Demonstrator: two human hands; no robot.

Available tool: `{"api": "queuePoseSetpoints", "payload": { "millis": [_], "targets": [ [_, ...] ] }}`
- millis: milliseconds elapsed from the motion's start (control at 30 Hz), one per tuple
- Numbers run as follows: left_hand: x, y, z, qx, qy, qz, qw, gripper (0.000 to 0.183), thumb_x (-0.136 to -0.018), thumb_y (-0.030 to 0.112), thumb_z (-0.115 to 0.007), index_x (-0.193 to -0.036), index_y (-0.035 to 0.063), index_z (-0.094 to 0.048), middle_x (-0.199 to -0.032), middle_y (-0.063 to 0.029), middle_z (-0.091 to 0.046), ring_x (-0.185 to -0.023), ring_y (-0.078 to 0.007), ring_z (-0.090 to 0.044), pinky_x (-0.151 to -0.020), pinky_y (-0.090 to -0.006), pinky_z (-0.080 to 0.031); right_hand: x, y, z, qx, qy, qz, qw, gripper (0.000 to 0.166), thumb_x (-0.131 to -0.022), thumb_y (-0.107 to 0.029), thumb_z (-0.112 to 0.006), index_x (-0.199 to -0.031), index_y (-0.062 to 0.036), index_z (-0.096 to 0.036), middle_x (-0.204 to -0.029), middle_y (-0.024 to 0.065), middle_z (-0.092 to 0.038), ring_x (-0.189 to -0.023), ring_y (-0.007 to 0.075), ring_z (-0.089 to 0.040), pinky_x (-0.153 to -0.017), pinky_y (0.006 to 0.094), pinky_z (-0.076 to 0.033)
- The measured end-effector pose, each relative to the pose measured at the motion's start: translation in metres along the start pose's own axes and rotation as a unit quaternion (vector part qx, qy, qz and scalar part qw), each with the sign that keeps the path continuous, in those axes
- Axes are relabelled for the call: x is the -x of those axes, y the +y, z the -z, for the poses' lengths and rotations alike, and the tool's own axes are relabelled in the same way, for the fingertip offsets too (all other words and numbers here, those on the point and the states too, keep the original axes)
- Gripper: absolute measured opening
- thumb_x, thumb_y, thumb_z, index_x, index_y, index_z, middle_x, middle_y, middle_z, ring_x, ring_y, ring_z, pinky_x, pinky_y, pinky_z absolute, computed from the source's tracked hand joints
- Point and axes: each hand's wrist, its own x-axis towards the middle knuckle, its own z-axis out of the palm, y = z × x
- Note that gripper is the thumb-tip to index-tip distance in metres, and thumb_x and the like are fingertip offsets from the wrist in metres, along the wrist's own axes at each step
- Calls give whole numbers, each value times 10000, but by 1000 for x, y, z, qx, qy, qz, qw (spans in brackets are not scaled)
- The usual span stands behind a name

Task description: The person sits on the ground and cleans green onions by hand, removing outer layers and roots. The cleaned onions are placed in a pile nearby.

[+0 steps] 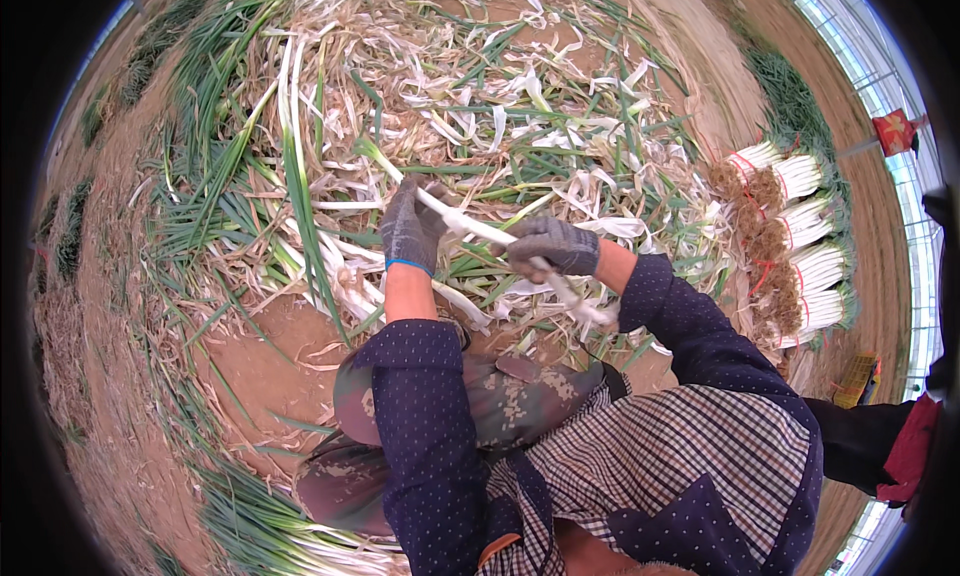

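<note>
In my left hand (414, 223), in a grey knit glove with a blue cuff edge, is the green-leaf side of a white green-onion stalk (480, 229). My right hand (551, 247), gloved too, is closed around the same stalk nearer its lower end, which is blurred. The stalk slants from upper left to lower right above a heap of loose outer leaves and peelings (540, 148). Long green onions (294, 126) with white shanks lie on the heap to the left of my left hand, and more white shanks (330, 253) lie just below them.
Bundles of white-stemmed onions (814, 238) tied with red bands stand in a row at the right. More green onions (262, 516) lie at the lower left, beside my knees. A yellow crate (855, 379) is at the right, near a dark and red sleeve (904, 448). Bare soil (262, 358) shows at the left.
</note>
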Motion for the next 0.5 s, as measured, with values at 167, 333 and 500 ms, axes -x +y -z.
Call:
{"api": "queuePoseSetpoints", "payload": {
  "millis": [167,333,500],
  "targets": [
    [3,-35,-15,-322,-97,5,942,343,-936,377,-596,-1065,60,-575,-867,-71,-644,-725,-218,-647,-589,-310,-534,23,2,8,-70,110,30,991,330,-987,-275,-489,-1064,24,-607,-631,21,-559,-443,49,-485,-393,189,-384],
    [38,-72,-21,-711,-102,-269,641,329,-949,325,-526,-906,48,-697,-804,-202,-667,-684,-336,-646,-661,-440,-519,5,13,10,-133,305,10,943,416,-966,-437,-518,-1012,-44,-645,-670,31,-612,-412,71,-485,-363,234,-352],
    [75,-80,-31,-743,-250,-352,512,280,-908,309,-549,-862,55,-658,-731,-176,-663,-667,-363,-646,-626,-466,-506,-5,17,19,-64,325,31,943,431,-969,-465,-506,-1022,-68,-667,-700,21,-630,-508,102,-529,-430,254,-383]
  ]
}}
